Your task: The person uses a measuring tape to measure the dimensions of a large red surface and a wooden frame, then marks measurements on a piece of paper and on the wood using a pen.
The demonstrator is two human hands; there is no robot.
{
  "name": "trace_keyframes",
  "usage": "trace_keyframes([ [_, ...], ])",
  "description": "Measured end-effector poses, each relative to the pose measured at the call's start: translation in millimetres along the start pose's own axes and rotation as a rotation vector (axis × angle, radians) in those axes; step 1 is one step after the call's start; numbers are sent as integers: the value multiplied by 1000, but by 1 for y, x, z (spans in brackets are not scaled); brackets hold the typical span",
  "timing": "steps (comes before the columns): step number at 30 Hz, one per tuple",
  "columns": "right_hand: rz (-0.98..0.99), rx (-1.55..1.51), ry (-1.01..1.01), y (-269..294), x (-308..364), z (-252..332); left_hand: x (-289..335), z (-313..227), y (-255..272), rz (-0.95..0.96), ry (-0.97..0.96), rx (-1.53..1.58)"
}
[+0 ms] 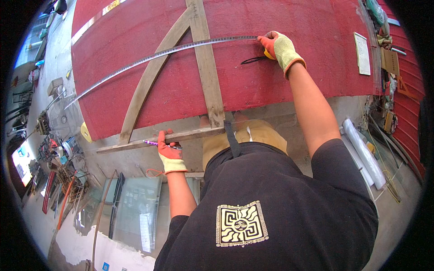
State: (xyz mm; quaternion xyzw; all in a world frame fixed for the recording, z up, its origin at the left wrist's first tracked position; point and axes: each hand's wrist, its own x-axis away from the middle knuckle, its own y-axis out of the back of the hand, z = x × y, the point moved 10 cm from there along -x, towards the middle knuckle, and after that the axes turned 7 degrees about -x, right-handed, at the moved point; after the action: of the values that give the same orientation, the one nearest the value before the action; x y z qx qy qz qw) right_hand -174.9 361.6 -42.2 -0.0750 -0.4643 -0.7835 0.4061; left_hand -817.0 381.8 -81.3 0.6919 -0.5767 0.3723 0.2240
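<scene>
One thin metal tape measure (181,47) has its free end just past the left edge of the red table (271,86); from there it slants across the table, away from the near edge. That end should sit squarely on its starting point, for any slip there would carry through the reading.

At the table's near edge, toward the left, the gloved left hand (169,153) is mostly curled, with a purple pen (150,142) between thumb and fingers. Whether it also presses on the wooden square (205,67) I cannot tell. The square's crossbar lies along the table's near edge, while its upright and slanting brace reach over the table under the tape. The bar would best sit snug against that edge, and the tape flat and taut where it crosses the wood.

Over the table, right of the upright, the gloved right hand (280,49) is closed on the tape's case, mostly hidden, with a black strap (253,59) trailing. A steady grip and a reading from straight above would serve well.
</scene>
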Motion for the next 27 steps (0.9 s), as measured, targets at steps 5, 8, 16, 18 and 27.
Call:
trace_keyframes([
  [5,-28,28,-8,5,6,5,-6,6,6,-31,45,109],
  [8,-19,24,-19,6,8,8,-10,7,11,-23,34,133],
  [16,-38,43,-4,9,10,10,-8,6,9,-34,36,112],
  [18,-59,43,-9,9,11,11,-5,4,6,-36,35,101],
  [27,-19,-13,18,6,9,9,0,-2,1,-67,0,87],
])
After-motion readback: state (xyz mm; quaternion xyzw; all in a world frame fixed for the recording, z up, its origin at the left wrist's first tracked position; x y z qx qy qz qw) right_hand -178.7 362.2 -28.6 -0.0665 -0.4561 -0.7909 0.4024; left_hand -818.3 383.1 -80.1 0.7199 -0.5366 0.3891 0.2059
